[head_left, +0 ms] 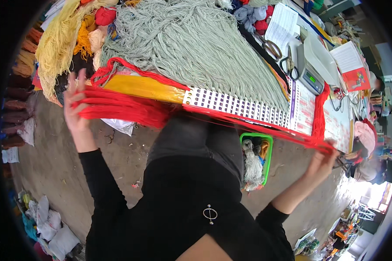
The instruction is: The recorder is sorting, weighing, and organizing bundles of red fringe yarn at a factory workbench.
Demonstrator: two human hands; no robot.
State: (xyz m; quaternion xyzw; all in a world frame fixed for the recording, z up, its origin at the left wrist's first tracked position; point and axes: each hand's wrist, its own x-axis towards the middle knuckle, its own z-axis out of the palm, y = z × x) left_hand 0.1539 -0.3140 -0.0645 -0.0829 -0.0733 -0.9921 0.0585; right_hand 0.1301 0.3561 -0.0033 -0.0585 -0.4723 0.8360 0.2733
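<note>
A long hank of red yarn (126, 106) stretches across my front along the table's near edge. At its left end my left hand (77, 106) is raised with its fingers partly spread, and the strands fan out around and between them. My right hand (321, 162) is closed on the narrow right end of the yarn, beside the table's right corner. Between the hands the strands run taut below a white card with rows of dark holes (235, 104). Another red yarn bundle (321, 111) hangs over the table near my right hand.
Grey-green yarn (196, 48) covers much of the table, with yellow yarn (59, 39) at left. Scissors (288, 65), a digital scale (311, 76) and papers (281, 26) lie at right. Below the table stands a green basket of yarn (269, 158).
</note>
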